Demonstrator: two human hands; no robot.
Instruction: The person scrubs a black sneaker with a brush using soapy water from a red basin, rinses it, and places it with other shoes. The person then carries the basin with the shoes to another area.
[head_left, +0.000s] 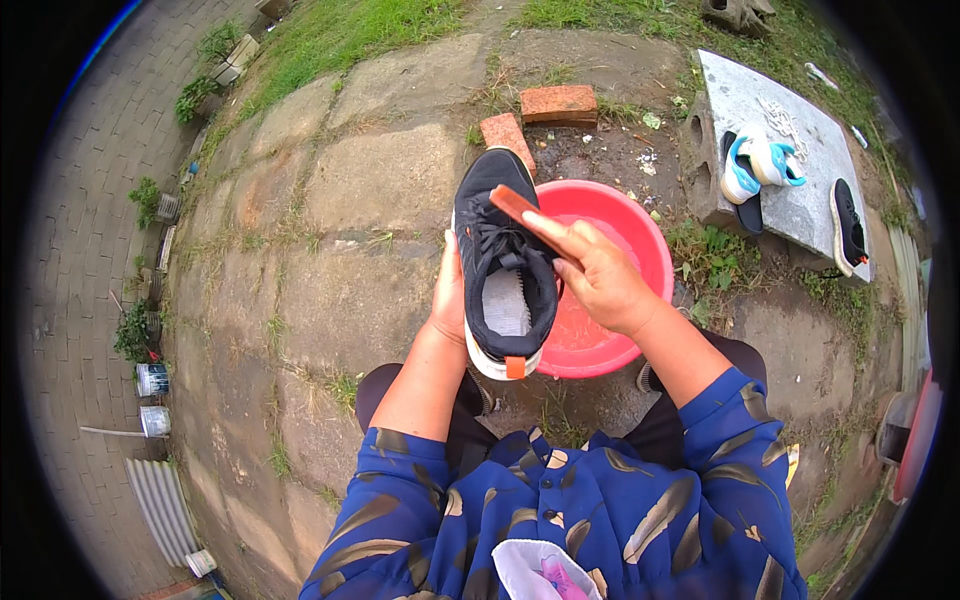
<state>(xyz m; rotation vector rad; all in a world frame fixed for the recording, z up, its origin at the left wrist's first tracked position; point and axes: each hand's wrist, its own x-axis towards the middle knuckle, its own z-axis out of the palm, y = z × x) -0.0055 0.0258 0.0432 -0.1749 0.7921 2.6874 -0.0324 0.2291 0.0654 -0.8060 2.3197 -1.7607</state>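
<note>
My left hand (448, 296) grips a black sneaker (480, 202) by its outer side, toe pointing away from me. The shoe has black laces, a white sole and an orange heel tab; a pale insole shows inside. My right hand (600, 274) holds a reddish-brown brush (517, 206) by its handle, its head over the laces. The bristles are hidden beneath it, so contact cannot be made out. Below the shoe and my right hand stands a red plastic basin (651, 225) with some water in it.
Two bricks (559, 103) lie beyond the basin. At right, a stone slab (817, 202) on hollow blocks (699, 150) bears white-and-blue shoes (772, 161), white laces (781, 120) and another black sneaker (847, 225). Potted plants (135, 330) and buckets (154, 379) line the left edge.
</note>
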